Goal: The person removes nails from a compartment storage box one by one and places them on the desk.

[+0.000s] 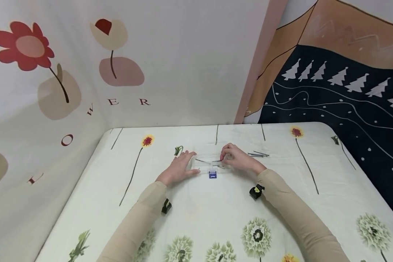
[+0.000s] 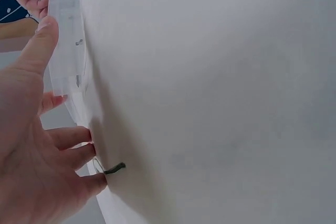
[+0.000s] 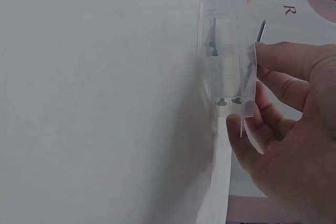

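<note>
A clear plastic box [image 2: 68,69] with a blue latch [image 1: 212,174] on its front lies on the table. Several nails [image 3: 213,40] show inside through its wall. At the box's left end is my left hand [image 1: 179,169], fingers spread, its thumb touching the front edge and other fingers resting on the cloth. My right hand [image 1: 235,157] is over the right part of the box, pinching a nail [image 3: 261,31] between thumb and forefinger. That nail's pointed tip sticks up above the box rim; its other end is hard to make out through the plastic.
A small pile of loose nails [image 1: 258,154] lies on the table just right of my right hand. The flower-printed tablecloth [image 1: 196,207] covers the tabletop. Patterned curtains [image 1: 190,72] hang behind the table and along its sides.
</note>
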`<state>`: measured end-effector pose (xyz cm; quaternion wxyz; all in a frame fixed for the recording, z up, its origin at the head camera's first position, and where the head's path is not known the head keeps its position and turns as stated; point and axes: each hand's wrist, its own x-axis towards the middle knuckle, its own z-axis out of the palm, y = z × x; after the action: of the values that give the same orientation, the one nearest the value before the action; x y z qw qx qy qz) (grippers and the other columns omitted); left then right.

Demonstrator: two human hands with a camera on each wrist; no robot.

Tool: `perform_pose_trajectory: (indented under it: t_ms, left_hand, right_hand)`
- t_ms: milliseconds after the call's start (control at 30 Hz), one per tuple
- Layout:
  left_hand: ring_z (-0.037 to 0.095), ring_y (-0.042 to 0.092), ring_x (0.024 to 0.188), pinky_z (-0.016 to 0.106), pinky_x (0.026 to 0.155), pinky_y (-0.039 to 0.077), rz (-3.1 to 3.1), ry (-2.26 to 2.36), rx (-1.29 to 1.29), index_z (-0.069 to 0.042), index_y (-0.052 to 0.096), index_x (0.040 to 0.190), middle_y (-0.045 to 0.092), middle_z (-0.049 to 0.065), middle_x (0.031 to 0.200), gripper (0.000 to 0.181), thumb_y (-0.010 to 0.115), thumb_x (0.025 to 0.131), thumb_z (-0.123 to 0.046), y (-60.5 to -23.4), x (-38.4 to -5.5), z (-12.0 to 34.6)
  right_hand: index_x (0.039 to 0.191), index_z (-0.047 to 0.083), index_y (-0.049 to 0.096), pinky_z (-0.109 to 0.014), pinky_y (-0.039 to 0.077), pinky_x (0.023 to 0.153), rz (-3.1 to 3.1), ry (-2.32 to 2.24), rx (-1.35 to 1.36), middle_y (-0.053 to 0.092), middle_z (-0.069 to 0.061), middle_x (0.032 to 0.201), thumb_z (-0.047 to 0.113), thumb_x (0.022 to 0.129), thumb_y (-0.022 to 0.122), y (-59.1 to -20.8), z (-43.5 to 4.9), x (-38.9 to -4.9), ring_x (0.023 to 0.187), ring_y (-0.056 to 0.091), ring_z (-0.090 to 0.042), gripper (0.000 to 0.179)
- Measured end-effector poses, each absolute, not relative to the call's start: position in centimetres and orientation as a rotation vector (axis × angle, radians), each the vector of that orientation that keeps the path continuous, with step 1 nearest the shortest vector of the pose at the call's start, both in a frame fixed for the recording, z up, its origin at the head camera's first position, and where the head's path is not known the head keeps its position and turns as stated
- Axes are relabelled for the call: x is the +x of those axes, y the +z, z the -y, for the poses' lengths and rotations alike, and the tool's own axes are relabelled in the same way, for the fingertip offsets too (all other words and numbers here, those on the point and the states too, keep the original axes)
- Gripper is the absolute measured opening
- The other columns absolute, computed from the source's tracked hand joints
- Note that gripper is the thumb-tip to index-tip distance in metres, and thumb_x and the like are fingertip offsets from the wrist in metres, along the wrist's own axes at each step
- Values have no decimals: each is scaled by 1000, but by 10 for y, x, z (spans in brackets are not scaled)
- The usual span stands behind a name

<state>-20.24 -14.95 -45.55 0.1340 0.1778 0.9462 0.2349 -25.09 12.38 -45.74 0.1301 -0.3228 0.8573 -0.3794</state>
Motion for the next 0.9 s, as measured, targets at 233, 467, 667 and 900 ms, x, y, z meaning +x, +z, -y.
perform_pose_trajectory:
  t_ms: [233, 467, 667, 900]
  left_hand:
    - [41, 14, 142, 62, 111, 10, -2733, 681, 516, -5, 30, 149, 23, 26, 153, 78, 65, 91, -43, -455, -201, 149]
    - [41, 14, 142, 61, 112, 10, -2738, 670, 506, -6, 29, 150, 21, 27, 154, 78, 64, 92, -43, -455, -201, 149]
    - [41, 14, 143, 61, 112, 10, -2749, 653, 515, -6, 29, 150, 21, 27, 154, 78, 63, 92, -45, -456, -200, 150]
    - [39, 11, 143, 59, 113, 7, -2739, 663, 497, -7, 28, 151, 18, 26, 155, 78, 61, 93, -46, -457, -199, 150]
  right_hand:
    - [86, 9, 66, -47, 38, 96, -2536, -1110, -953, 54, -8, 109, 6, 90, 67, -456, -123, -249, 110, 47, -29, 5]
    - [93, 9, 66, -47, 42, 93, -2573, -1177, -1002, 64, -4, 98, 1, 90, 65, -449, -128, -247, 99, 56, -24, 9]
    - [96, 4, 66, -47, 44, 92, -2547, -1258, -992, 66, -4, 93, 3, 92, 64, -446, -132, -245, 92, 59, -19, 5]
    - [96, 7, 67, -49, 44, 92, -2555, -1235, -982, 66, -2, 93, 4, 92, 64, -450, -143, -243, 91, 59, -19, 5]
